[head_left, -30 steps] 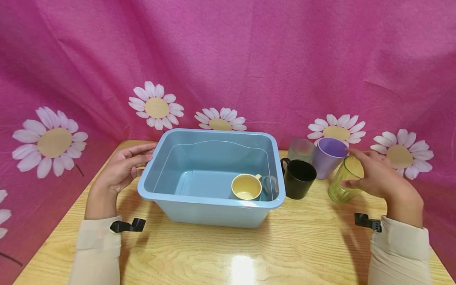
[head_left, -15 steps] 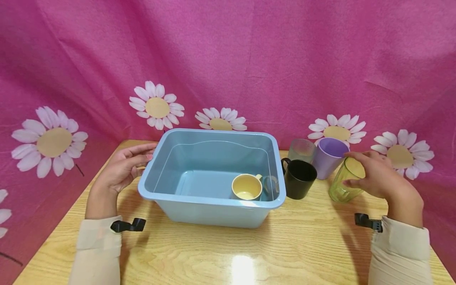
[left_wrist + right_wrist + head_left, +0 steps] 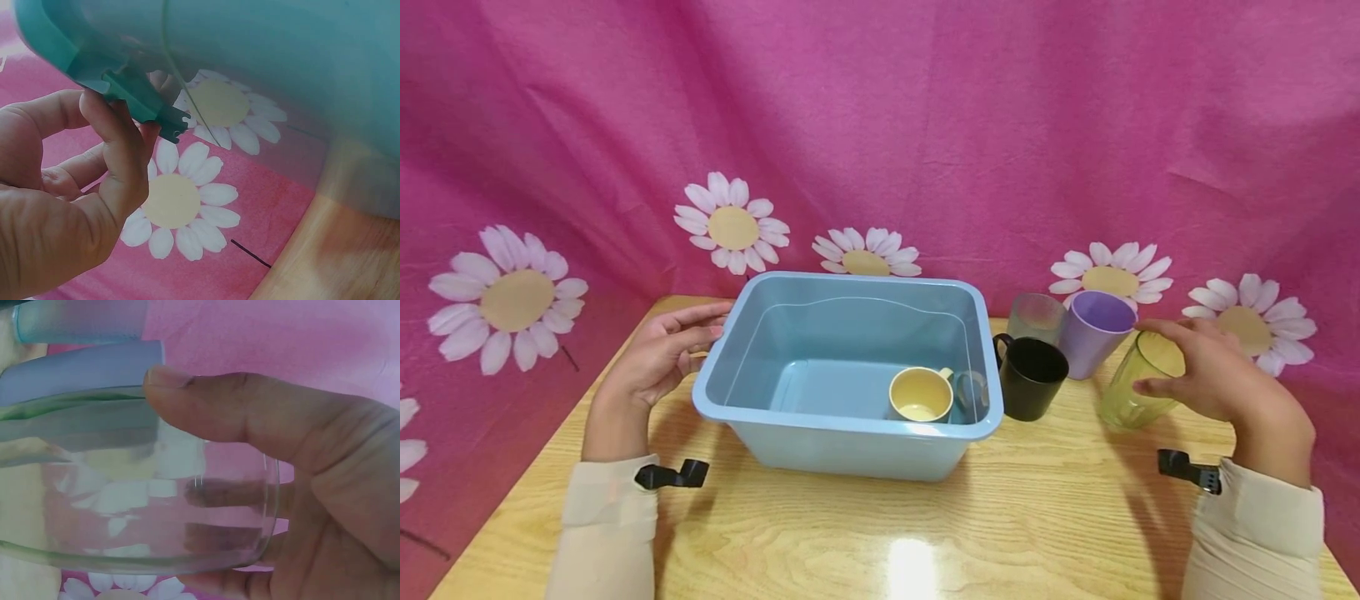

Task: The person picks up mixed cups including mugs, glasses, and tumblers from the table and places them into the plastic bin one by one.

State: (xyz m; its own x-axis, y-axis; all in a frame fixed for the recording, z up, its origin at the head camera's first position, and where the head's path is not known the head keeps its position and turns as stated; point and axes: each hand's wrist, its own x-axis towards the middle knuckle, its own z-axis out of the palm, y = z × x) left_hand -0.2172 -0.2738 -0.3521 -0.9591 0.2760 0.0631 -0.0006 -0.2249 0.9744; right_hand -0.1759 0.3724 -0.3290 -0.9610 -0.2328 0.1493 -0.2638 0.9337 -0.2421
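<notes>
At the left end of the blue tub [image 3: 850, 454], my left hand [image 3: 651, 358] holds the rim with bent fingers; the left wrist view shows this hand [image 3: 75, 212] with fingertips at a tab under the tub's [image 3: 281, 44] edge. My right hand [image 3: 1225, 379] grips a yellow-green see-through glass [image 3: 1127, 400], which tilts to the right. Seen in the right wrist view, the thumb of this hand [image 3: 337, 450] lies along one side of the glass [image 3: 112, 519] and fingers show through and beyond it. A yellow cup [image 3: 920, 395] stands inside the tub near its right end.
Right of the tub stand a black mug [image 3: 1032, 390], a frosted clear glass [image 3: 1028, 313] behind it, and a purple cup [image 3: 1086, 350] between them and the yellow-green glass. A pink flowered cloth [image 3: 925, 150] hangs behind the wooden table [image 3: 1015, 517].
My right hand has moved slightly to the right with the yellow-green glass, away from the purple cup. The left hand and the tub look the same.
</notes>
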